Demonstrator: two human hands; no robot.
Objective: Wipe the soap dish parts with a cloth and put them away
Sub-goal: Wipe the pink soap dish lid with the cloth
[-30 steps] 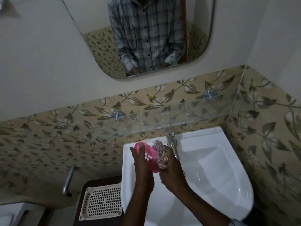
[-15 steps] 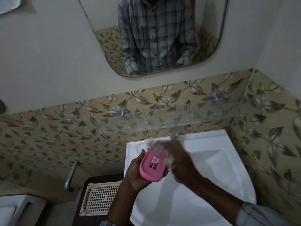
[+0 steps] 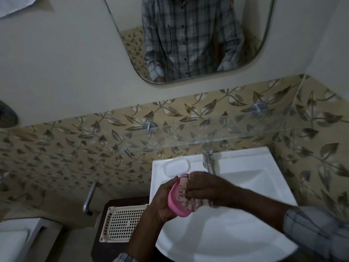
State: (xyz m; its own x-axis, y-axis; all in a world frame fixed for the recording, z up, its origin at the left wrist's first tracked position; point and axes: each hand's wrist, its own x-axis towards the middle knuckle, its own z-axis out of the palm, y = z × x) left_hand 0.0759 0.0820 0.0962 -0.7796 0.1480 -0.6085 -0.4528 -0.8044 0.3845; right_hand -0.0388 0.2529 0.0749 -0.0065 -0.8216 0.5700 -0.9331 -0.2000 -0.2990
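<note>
A pink soap dish part (image 3: 176, 208) is held over the left side of the white basin (image 3: 245, 186), tilted with its hollow facing right. My left hand (image 3: 162, 201) grips it from the left and underneath. My right hand (image 3: 204, 188) presses a pink-and-white patterned cloth (image 3: 188, 199) into the dish's hollow, covering most of its inside. The slots of the dish are hidden under the cloth.
A chrome tap (image 3: 208, 161) stands at the basin's back edge under a glass shelf (image 3: 207, 133). A cream perforated plastic tray (image 3: 122, 224) lies on a dark stand left of the basin. A mirror (image 3: 188, 38) hangs above; a metal pipe (image 3: 88, 197) juts from the tiled wall.
The right hand has brought the cloth down into the dish, which half a second ago showed its slots uncovered. Both hands sit lower over the basin.
</note>
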